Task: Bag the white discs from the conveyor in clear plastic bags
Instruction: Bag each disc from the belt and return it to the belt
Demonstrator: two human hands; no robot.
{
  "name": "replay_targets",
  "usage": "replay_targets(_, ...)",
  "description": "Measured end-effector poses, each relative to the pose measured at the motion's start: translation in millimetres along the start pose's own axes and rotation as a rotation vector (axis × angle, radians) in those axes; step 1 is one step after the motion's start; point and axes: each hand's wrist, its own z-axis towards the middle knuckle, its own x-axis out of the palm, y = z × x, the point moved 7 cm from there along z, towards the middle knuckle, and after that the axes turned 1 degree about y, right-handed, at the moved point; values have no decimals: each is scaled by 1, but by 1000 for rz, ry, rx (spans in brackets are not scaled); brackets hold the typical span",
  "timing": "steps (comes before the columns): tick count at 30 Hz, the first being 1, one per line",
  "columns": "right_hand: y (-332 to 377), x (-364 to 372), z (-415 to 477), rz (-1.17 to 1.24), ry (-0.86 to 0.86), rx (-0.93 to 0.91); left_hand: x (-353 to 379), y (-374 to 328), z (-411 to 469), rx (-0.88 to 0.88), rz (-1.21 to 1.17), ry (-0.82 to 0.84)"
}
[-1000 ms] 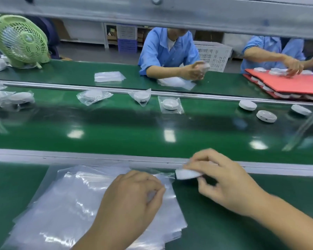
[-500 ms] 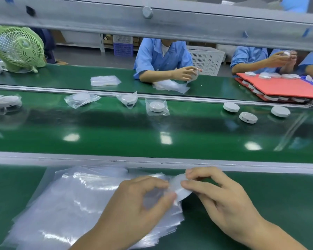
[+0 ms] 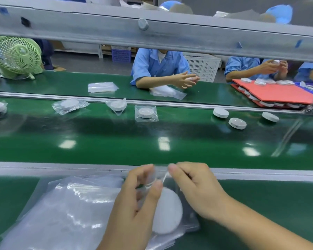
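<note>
A white disc (image 3: 167, 212) lies inside a clear plastic bag (image 3: 184, 221) on the green worktop in front of me. My left hand (image 3: 134, 204) pinches the bag's open top edge from the left, and my right hand (image 3: 193, 188) pinches the same edge from the right. The bag rests on the corner of a stack of clear bags (image 3: 61, 213). Three bare white discs (image 3: 237, 123) sit on the conveyor (image 3: 152, 141) at the right. Bagged discs (image 3: 145, 113) lie on the belt's far side, centre and left.
A metal rail (image 3: 61, 168) separates my worktop from the belt. Across the belt two people in blue work; one has a red tray (image 3: 278, 92) with white discs. A green fan (image 3: 16, 56) stands far left. A grey beam (image 3: 152, 33) crosses overhead.
The disc that my right hand held at the bag's mouth now lies fully inside the bag. Both hands have moved up to the bag's top edge. Items on the belt drifted left.
</note>
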Motion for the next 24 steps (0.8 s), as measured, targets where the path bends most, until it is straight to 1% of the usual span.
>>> replay_targets(2,-22,-7,28,10,-57,73,0,4,1,71,255,52)
replay_targets(4,-56,-21,61,48,-206,256,5,2,3,228,529,141)
replay_targets(6,-91,-33,92,219,-342,480,14,1,4,360,682,240)
replay_targets(7,-106,-36,108,337,-382,565,19,3,4,376,744,307)
replay_targets(8,-115,-37,122,419,-381,605,25,7,5,361,803,384)
replay_targets(9,-122,-36,136,436,-327,621,29,12,6,330,871,450)
replay_targets(11,-132,-27,151,361,-166,638,31,20,6,257,946,550)
replay_targets(13,-135,-14,151,255,-49,639,29,22,7,213,974,574)
replay_targets(14,-134,-8,148,210,-28,621,29,23,7,247,985,568)
replay_targets(16,-125,1,139,157,2,563,25,33,5,210,926,568)
replay_targets(19,-106,13,111,130,59,475,24,28,3,253,946,489)
replay_targets(20,-97,15,97,100,76,424,23,25,4,245,959,473)
replay_targets(22,-77,14,63,6,111,300,27,20,3,306,1070,506)
replay_targets(24,-55,14,23,-78,147,176,26,14,2,382,1053,430)
